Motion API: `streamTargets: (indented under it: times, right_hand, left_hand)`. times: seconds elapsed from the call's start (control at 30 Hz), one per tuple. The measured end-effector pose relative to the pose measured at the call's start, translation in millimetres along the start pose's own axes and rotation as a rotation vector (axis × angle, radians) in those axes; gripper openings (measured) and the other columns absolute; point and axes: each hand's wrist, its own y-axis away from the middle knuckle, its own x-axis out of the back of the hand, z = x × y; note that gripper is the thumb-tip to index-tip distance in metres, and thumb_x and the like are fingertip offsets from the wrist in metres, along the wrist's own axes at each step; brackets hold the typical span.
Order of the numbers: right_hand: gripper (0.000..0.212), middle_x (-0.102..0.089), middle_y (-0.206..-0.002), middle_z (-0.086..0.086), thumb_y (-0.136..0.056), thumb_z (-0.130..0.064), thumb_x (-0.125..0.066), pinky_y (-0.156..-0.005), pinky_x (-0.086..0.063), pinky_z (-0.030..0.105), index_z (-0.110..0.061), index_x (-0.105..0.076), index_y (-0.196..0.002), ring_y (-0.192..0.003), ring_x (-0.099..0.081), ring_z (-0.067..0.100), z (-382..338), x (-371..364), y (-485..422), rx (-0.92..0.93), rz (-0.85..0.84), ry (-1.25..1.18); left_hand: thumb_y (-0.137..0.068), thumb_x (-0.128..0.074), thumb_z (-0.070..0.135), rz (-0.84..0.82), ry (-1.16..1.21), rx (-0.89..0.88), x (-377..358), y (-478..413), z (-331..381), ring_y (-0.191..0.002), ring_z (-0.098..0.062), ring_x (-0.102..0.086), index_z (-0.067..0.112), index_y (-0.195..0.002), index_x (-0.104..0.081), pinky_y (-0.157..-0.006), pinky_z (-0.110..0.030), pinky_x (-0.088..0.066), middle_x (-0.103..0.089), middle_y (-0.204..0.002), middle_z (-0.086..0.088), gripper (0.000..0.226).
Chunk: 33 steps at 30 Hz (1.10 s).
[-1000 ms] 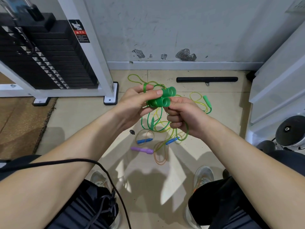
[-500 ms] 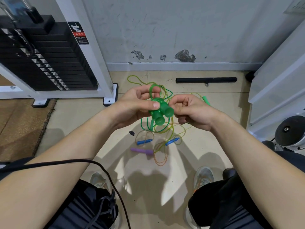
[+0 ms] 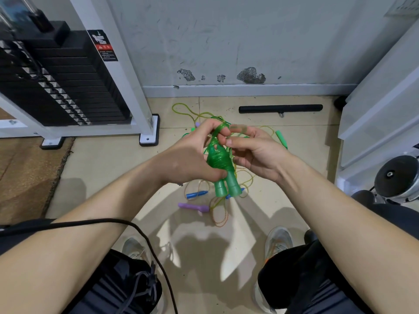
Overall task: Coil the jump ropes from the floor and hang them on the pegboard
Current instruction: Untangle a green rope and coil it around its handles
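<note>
- Finishing the coil appeared to be the step: the green jump rope point(image 3: 219, 158) was wound round its paired handles point(image 3: 226, 188), which pointed to 6 o'clock.
- The left hand point(image 3: 186, 159) gripped the bundle from 9 o'clock; the right hand point(image 3: 256, 152), at 3 o'clock, pinched its top loop.
- Next, that loop probably needed securing before hanging.

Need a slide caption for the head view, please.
Left hand and right hand hold a green jump rope wound round its handles, above tangled ropes on the floor.
</note>
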Motion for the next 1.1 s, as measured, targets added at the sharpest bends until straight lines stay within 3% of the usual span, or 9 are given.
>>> streamTargets:
  times: [0.1, 0.17, 0.27, 0.37, 0.53, 0.73, 0.9, 1.03, 1.1]
  right_hand:
    - [0.062, -0.073, -0.112, 0.008, -0.070, -0.003, -0.079, -0.081, -0.051, 0.033, -0.004, -0.057, -0.128, -0.097, -0.065, 0.024, 7, -3, 0, -0.005, 0.011, -0.103]
    - [0.068, -0.065, -0.124, 0.017, -0.073, -0.004, -0.078, -0.081, -0.056, 0.035, 0.006, -0.053, -0.135, -0.103, -0.062, 0.028, 10, -6, 0, 0.010, 0.053, -0.135]
    - [0.046, -0.065, -0.092, 0.016, -0.086, 0.005, -0.067, -0.054, -0.052, 0.025, 0.012, -0.052, -0.129, -0.069, -0.064, 0.020, 8, -10, 3, 0.092, 0.117, -0.029]
    - [0.034, -0.057, -0.068, -0.003, -0.094, 0.007, -0.056, -0.046, -0.045, 0.019, 0.007, -0.054, -0.127, -0.053, -0.059, 0.007, 5, -12, 5, 0.128, 0.155, 0.125]
    - [0.023, -0.052, -0.077, 0.005, -0.096, 0.008, -0.047, -0.049, -0.043, 0.019, 0.003, -0.059, -0.115, -0.054, -0.049, 0.009, 6, -16, 7, 0.094, 0.157, 0.199]
    - [0.020, -0.056, -0.074, 0.008, -0.092, 0.008, -0.040, -0.055, -0.031, 0.027, -0.008, -0.052, -0.094, -0.055, -0.037, 0.011, 12, -27, 11, 0.109, 0.147, 0.221]
    - [0.023, -0.038, -0.064, 0.004, -0.091, 0.013, -0.035, -0.046, -0.028, 0.019, -0.007, -0.047, -0.091, -0.043, -0.034, 0.004, 12, -36, 12, 0.179, 0.229, 0.190]
    - [0.020, -0.033, -0.064, 0.002, -0.095, 0.006, -0.040, -0.041, -0.022, 0.016, -0.009, -0.044, -0.082, -0.046, -0.028, 0.005, 15, -38, 11, 0.205, 0.235, 0.125]
    - [0.008, -0.039, -0.067, 0.002, -0.092, -0.005, -0.047, -0.041, -0.024, 0.016, -0.007, -0.047, -0.084, -0.049, -0.031, 0.006, 15, -38, 12, 0.220, 0.217, 0.102]
  left_hand:
    - [-0.064, -0.080, 0.009, 0.027, 0.015, 0.000, -1, 0, 0, -0.102, -0.038, -0.062, 0.027, -0.119, -0.046, -0.090, -0.058, -0.053, -0.056, -0.117, -0.009, 0.067]
    - [-0.061, -0.082, 0.015, 0.053, 0.027, 0.007, -1, -1, 1, -0.107, -0.035, -0.062, 0.029, -0.120, -0.045, -0.091, -0.058, -0.053, -0.051, -0.123, -0.010, 0.070]
    - [-0.058, -0.083, 0.016, 0.068, 0.063, 0.000, -1, -1, 0, -0.108, -0.031, -0.064, 0.027, -0.119, -0.045, -0.087, -0.060, -0.053, -0.046, -0.128, -0.008, 0.072]
    - [-0.058, -0.082, 0.013, 0.071, 0.128, 0.025, -2, -1, -4, -0.097, -0.037, -0.063, 0.025, -0.118, -0.045, -0.085, -0.064, -0.053, -0.053, -0.112, 0.007, 0.071]
    - [-0.058, -0.081, 0.020, 0.015, 0.118, 0.094, -8, -3, -7, -0.087, -0.021, -0.060, 0.027, -0.105, -0.042, -0.075, -0.043, -0.057, -0.050, -0.107, 0.002, 0.062]
    - [-0.062, -0.075, 0.018, -0.001, 0.168, 0.141, -12, -4, -12, -0.072, -0.012, -0.048, 0.020, -0.090, -0.033, -0.066, -0.028, -0.045, -0.045, -0.086, 0.003, 0.051]
    - [-0.059, -0.060, 0.015, 0.016, 0.580, 0.245, -13, -10, -7, -0.072, -0.011, -0.049, 0.022, -0.081, -0.033, -0.068, -0.032, -0.044, -0.052, -0.073, 0.009, 0.036]
    - [-0.086, -0.045, 0.025, 0.021, 0.734, 0.286, -14, -11, -6, -0.069, -0.015, -0.040, 0.020, -0.082, -0.036, -0.064, -0.029, -0.048, -0.038, -0.076, 0.001, 0.011]
    - [-0.099, -0.032, 0.025, 0.021, 0.772, 0.327, -14, -10, -9, -0.069, -0.016, -0.045, 0.017, -0.081, -0.041, -0.068, -0.032, -0.051, -0.038, -0.075, 0.001, 0.022]
